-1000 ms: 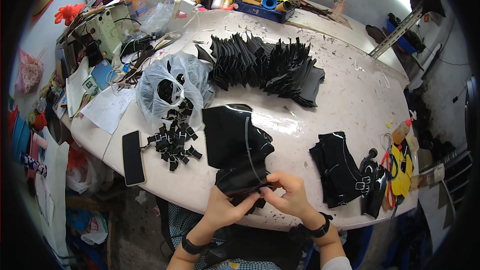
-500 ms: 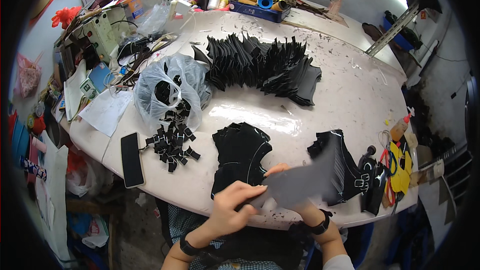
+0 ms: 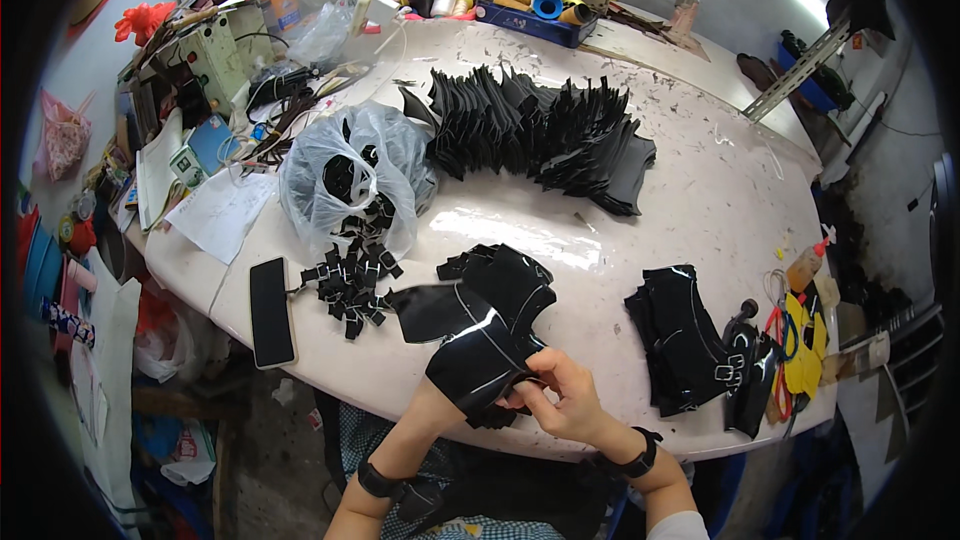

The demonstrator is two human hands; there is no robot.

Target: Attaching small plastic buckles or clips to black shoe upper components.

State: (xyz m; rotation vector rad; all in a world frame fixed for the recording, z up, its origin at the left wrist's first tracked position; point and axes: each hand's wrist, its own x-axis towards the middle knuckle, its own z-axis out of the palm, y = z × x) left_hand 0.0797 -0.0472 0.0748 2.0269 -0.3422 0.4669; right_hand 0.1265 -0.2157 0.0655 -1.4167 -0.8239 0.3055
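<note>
I hold a cut piece of glossy black leather [image 3: 468,358] with a pale line across it, above the near edge of the table. My left hand [image 3: 438,406] is behind and under it, most of its fingers hidden by the leather. At the lower right corner, my right hand [image 3: 560,396] pinches the edge between thumb and fingers. Just beyond lies a stack of similar black pieces [image 3: 510,280], partly covered by the held one. To the right rests another black stack [image 3: 680,340], with metal buckles [image 3: 728,370] on straps beside it.
A long row of dark cut pieces [image 3: 530,135] stands at the back. Left of it, a clear plastic bag [image 3: 355,180] spills small buckled straps [image 3: 350,285]. A phone [image 3: 271,313] lies at the left edge; scissors [image 3: 776,320] and a glue bottle [image 3: 808,265] are at the right.
The leather piece has turned from its matt grey side to its glossy black side and moved left. My right hand has come out from behind it to its lower right corner.
</note>
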